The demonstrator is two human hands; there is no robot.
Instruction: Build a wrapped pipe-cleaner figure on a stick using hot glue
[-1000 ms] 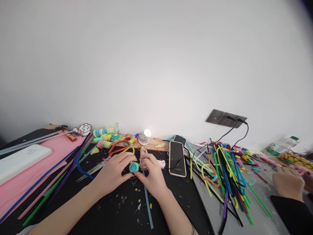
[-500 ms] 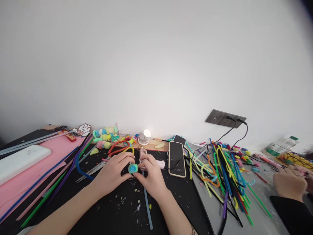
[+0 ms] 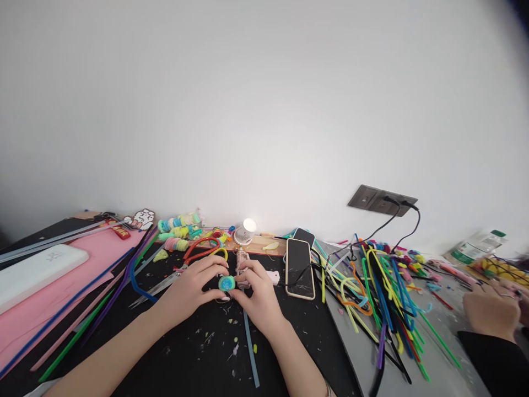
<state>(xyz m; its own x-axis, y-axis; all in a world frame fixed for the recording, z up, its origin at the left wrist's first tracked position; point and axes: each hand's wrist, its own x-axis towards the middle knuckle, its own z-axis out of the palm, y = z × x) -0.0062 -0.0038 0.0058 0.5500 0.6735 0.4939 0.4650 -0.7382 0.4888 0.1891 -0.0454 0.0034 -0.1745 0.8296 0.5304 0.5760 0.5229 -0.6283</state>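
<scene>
Between my hands sits a small round coil of blue and green fuzzy pipe cleaner (image 3: 226, 284). My left hand (image 3: 194, 286) is closed on its left side, with thumb below and fingers above. My right hand (image 3: 258, 292) pinches the right side with thumb and fingertips. Just behind my right hand lies a pale pink glue gun (image 3: 243, 259), partly hidden by the fingers, with a translucent glue stick (image 3: 250, 350) on the black mat below. Scissors with red-orange handles (image 3: 200, 251) lie behind my left hand, their blades pointing left.
Coiled pastel pipe cleaner rolls (image 3: 177, 223) and a white paper cup (image 3: 246, 231) stand along the wall. A phone (image 3: 300, 268) lies right of my hands, beside a heap of pipe cleaners (image 3: 384, 298). Another person's hand (image 3: 491, 309) is at far right. A white case (image 3: 43, 273) is left.
The pipe cleaner coil has tilted slightly between my fingertips. Both hands stay in nearly the same place, and the whole view has shifted a little.
</scene>
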